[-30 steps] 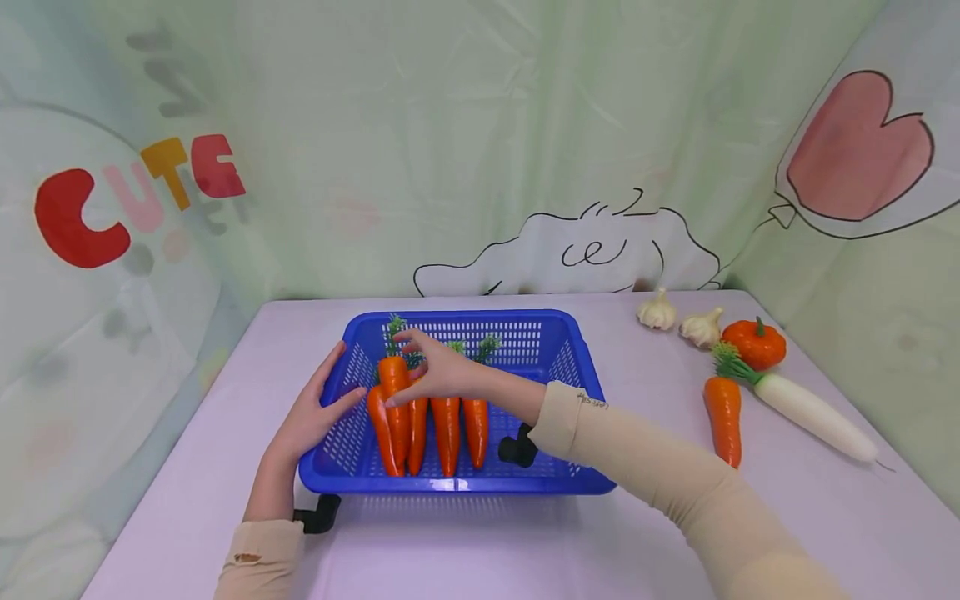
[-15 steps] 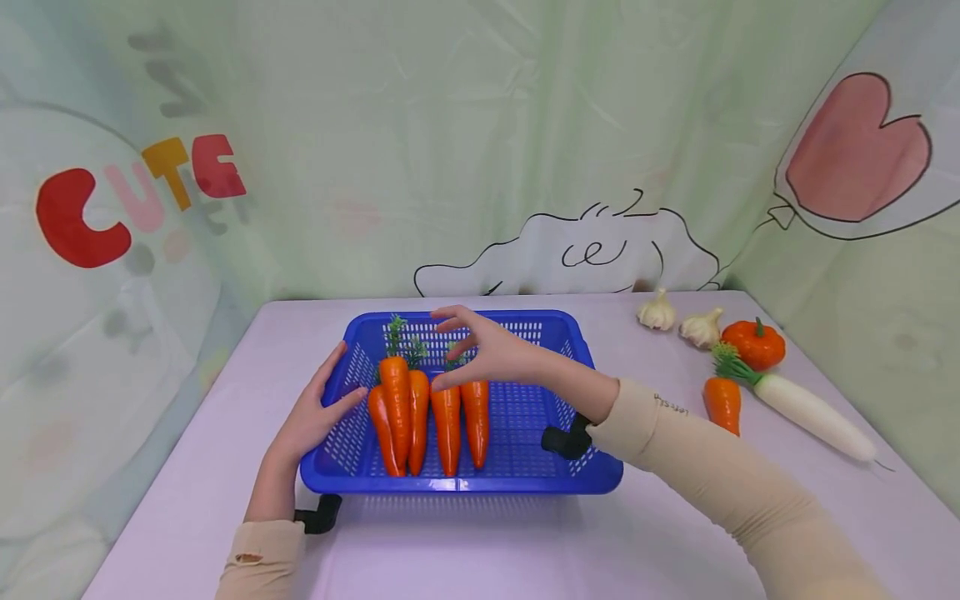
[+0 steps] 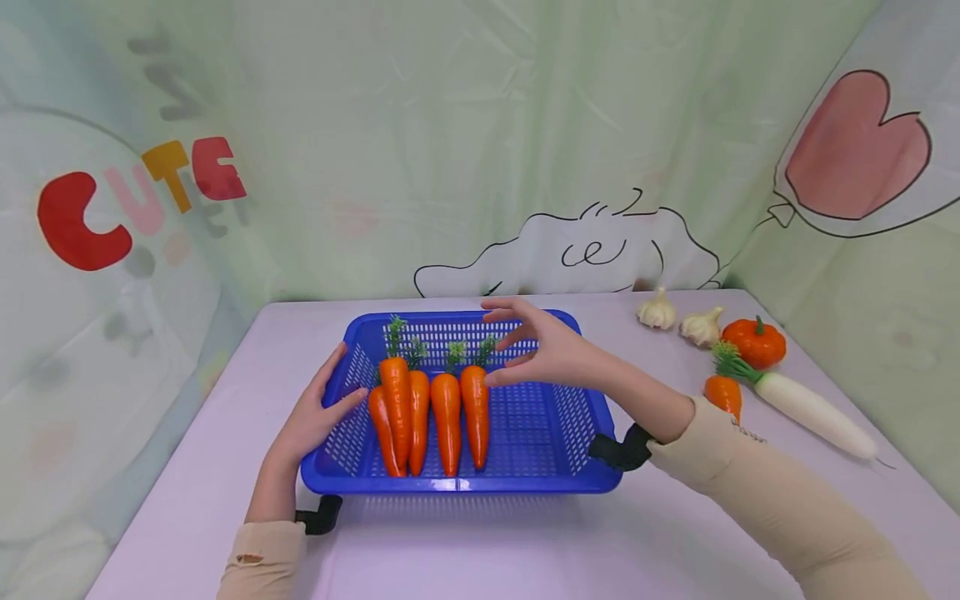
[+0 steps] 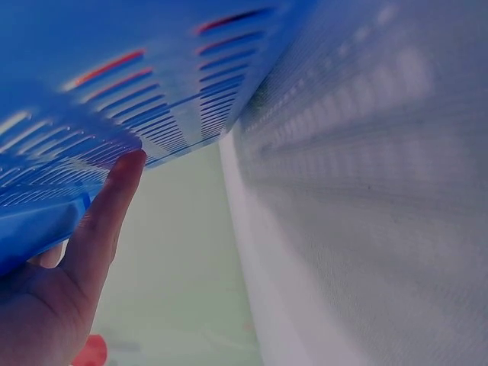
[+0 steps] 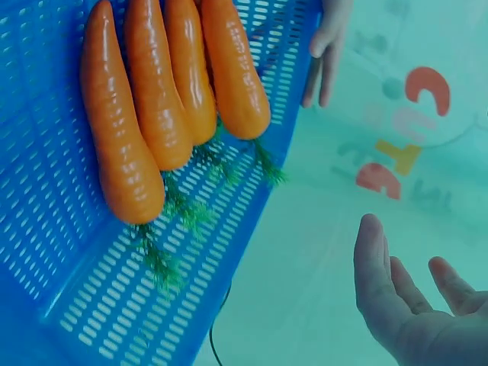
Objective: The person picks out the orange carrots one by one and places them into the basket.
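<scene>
Several orange carrots (image 3: 446, 421) with feathery green tops lie side by side in the left half of a blue perforated basket (image 3: 457, 485). At the basket's left wall, my left hand (image 3: 303, 421) holds the rim, its thumb over the inside. From the left wrist, a finger (image 4: 114, 206) shows against the outer face of the slotted wall. My right hand (image 3: 555, 346) hovers over the back right of the basket, fingers spread and bent, holding nothing. The rightmost carrot (image 3: 475, 417) is nearest to it. In the right wrist view, the right hand (image 5: 427, 320) appears apart from the carrots (image 5: 122, 130).
Right of the basket lie two garlic bulbs (image 3: 701, 327), a small orange pumpkin (image 3: 753, 343), a white radish (image 3: 813, 412) and another carrot (image 3: 722, 395), partly hidden by the right sleeve. A printed curtain (image 3: 480, 150) hangs behind the pale table (image 3: 420, 558).
My right hand has moved rightward from above the left carrots to past the rightmost one, uncovering the carrots and their tops. The left hand and the carrots have stayed in place.
</scene>
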`<action>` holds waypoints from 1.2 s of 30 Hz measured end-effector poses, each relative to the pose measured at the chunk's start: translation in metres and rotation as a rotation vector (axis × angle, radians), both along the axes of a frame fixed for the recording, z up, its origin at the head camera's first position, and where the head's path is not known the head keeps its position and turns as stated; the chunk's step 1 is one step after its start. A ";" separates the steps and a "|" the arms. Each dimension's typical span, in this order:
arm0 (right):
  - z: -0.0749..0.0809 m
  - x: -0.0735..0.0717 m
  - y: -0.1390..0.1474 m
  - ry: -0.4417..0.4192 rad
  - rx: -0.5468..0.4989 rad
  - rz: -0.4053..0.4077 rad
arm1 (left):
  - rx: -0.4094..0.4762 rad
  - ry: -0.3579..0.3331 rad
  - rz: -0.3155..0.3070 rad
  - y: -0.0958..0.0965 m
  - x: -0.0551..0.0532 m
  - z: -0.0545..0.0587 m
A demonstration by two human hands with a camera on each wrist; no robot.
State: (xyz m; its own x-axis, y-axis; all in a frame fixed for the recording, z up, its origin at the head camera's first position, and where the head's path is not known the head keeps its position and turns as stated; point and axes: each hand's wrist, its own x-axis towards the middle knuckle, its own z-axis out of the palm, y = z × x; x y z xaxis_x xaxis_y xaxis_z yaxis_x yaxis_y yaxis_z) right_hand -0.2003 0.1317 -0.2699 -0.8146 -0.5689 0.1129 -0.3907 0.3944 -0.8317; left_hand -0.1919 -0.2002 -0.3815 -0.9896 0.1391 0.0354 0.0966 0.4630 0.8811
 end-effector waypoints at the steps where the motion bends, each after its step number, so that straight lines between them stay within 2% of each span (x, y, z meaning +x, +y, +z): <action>1: 0.000 0.001 0.004 0.003 -0.002 -0.006 | 0.000 0.000 0.000 0.000 0.000 0.000; 15: -0.005 0.011 0.047 0.044 -0.023 -0.029 | -0.003 0.006 0.003 0.000 0.000 0.000; 21: -0.007 0.019 0.063 0.041 -0.003 -0.099 | 0.003 0.000 0.004 0.001 0.000 0.000; 36: -0.019 0.032 0.107 0.147 0.046 -0.267 | 0.000 0.001 0.006 0.001 0.000 0.000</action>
